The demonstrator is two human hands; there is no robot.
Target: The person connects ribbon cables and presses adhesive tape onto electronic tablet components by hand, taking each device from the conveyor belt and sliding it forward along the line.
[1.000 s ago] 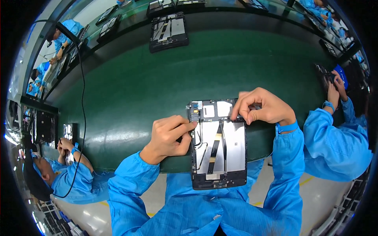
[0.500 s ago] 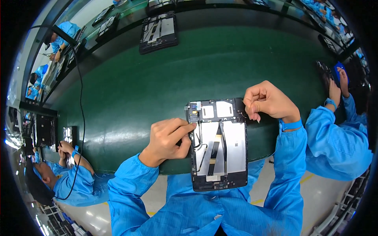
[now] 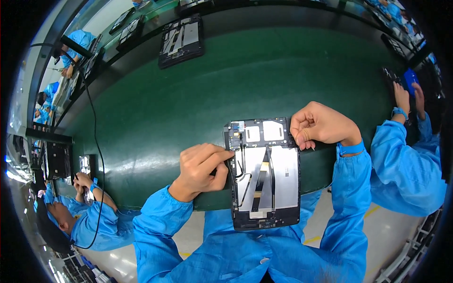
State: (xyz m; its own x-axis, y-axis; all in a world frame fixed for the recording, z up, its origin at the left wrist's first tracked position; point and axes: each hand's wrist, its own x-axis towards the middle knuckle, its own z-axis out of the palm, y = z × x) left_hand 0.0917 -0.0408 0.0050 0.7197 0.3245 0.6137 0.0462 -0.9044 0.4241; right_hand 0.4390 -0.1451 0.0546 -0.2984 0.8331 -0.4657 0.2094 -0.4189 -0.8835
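An opened tablet (image 3: 289,188) lies in front of me, its lower end over the table's near edge. Black flat cables (image 3: 272,179) and thin wires run across its silvery inner plate, below a dark circuit section at the top. My left hand (image 3: 200,167) is closed at the tablet's left edge, index fingertip on the frame by the upper part. At the upper right corner my right hand (image 3: 323,123) is closed in a pinch, fingertips against the edge. Whatever lies between those fingertips is hidden.
Another opened tablet (image 3: 181,41) lies at the far side of the green table (image 3: 141,108). A black cable (image 3: 96,127) hangs down at the left. Co-workers in blue sit on both sides; one's hand (image 3: 402,99) is at the right over a dark device.
My right hand has lowered slightly and come closer against the tablet's upper right corner. My left hand stays at the left edge. The view has shifted a little.
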